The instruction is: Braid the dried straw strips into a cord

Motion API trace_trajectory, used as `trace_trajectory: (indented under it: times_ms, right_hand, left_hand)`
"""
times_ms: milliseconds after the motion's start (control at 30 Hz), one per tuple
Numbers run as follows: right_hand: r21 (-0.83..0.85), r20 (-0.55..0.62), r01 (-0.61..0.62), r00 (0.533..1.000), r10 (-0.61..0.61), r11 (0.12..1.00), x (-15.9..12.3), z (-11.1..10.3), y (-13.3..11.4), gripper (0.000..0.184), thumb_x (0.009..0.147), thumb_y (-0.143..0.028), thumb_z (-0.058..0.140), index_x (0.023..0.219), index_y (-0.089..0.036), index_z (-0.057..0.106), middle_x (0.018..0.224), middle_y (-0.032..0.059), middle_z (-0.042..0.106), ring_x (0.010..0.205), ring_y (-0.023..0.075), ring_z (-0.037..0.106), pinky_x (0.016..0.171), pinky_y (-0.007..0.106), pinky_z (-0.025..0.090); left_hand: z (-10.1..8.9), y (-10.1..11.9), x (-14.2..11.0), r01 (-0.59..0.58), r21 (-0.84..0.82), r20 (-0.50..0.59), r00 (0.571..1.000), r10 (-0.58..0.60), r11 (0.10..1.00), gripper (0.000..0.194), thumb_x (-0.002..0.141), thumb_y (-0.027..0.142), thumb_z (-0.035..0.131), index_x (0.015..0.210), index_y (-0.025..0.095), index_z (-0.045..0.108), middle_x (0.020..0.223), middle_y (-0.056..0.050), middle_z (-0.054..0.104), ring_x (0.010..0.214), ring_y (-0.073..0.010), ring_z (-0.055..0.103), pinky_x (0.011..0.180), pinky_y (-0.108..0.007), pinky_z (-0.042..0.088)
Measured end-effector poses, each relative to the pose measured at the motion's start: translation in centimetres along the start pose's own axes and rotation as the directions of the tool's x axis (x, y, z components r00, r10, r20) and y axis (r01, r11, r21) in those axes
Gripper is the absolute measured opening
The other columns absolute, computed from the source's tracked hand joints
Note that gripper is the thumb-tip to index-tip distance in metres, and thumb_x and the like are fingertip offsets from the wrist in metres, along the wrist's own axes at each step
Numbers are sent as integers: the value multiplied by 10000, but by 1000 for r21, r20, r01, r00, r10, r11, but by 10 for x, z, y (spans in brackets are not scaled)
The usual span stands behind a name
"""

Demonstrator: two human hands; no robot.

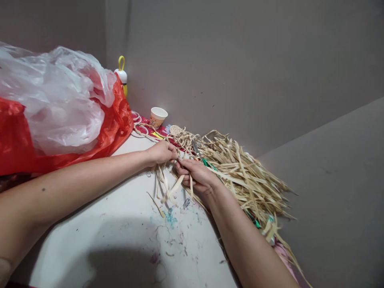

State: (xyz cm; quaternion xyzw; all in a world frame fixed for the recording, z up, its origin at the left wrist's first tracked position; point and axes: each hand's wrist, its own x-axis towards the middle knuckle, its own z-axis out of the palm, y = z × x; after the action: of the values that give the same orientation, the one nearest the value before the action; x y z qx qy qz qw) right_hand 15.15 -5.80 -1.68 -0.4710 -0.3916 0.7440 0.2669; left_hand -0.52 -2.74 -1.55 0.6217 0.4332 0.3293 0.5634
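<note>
Above the white tabletop, my left hand (163,153) is closed in a pinch on pale dried-straw strips (163,181). My right hand (198,174) meets it fingertip to fingertip, closed on the same strips, whose loose ends hang below both hands. Exactly where the strips cross is hidden by my fingers. Just behind the right hand lie scissors (196,149) with green handles, partly covered by straw. A tangle of braided straw cord (182,138) sits beyond the hands. To the right spreads a large pile of dried straw strips (246,172).
Red and white plastic bags (66,100) bulge at the left. Behind them stands a bottle (121,76) with a yellow loop. A paper cup (158,118) and white rings (139,131) rest near the grey wall (240,72). Scraps and stains mark the tabletop (126,224).
</note>
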Motion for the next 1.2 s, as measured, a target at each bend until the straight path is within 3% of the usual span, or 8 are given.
trace_trajectory:
  times_ms: [233,433,600,767,933,1200]
  right_hand:
    - [77,-88,31,996,-24,997,2,5,0,230,746,-305,621,667,-158,463,474,-82,305,366,16,178,319,126,104]
    - [-33,-215,95,972,-100,995,3,13,3,165,718,-231,549,600,-167,453,421,-82,276,335,26,167,306,147,91]
    - [-101,-284,109,949,-134,989,6,16,5,154,709,-223,517,578,-174,452,400,-75,288,312,33,190,306,165,96]
    - [-116,-296,88,948,-119,989,6,16,4,193,748,-225,485,564,-170,468,390,-71,304,298,38,224,304,171,112]
    - [-91,-294,85,950,-108,992,6,15,4,184,758,-204,468,579,-162,484,377,-77,288,297,35,212,298,162,109]
    - [15,-219,152,965,-145,988,8,10,5,104,726,-175,505,628,-140,504,386,-85,308,302,23,173,278,153,126]
  left_hand:
    - [2,-5,2,-69,25,23,997,68,997,188,754,136,511,579,128,581,535,18,582,479,-57,442,497,-187,333]
    - [5,-5,1,-92,115,12,996,92,989,215,734,89,476,529,142,517,458,51,467,418,-42,355,435,-195,232]
    - [5,-4,1,-82,117,11,997,81,990,208,731,109,488,531,136,539,487,38,505,448,-50,395,463,-193,285]
    - [2,5,-2,12,182,-8,1000,-11,983,160,693,123,519,539,147,554,443,58,456,401,-49,342,419,-200,256]
    - [0,15,-2,113,237,40,991,-126,965,230,680,111,503,465,179,455,341,73,318,309,-49,245,366,-234,167]
    - [2,30,-6,83,373,122,983,-138,924,211,708,102,489,511,158,540,401,31,449,323,-62,349,372,-219,247]
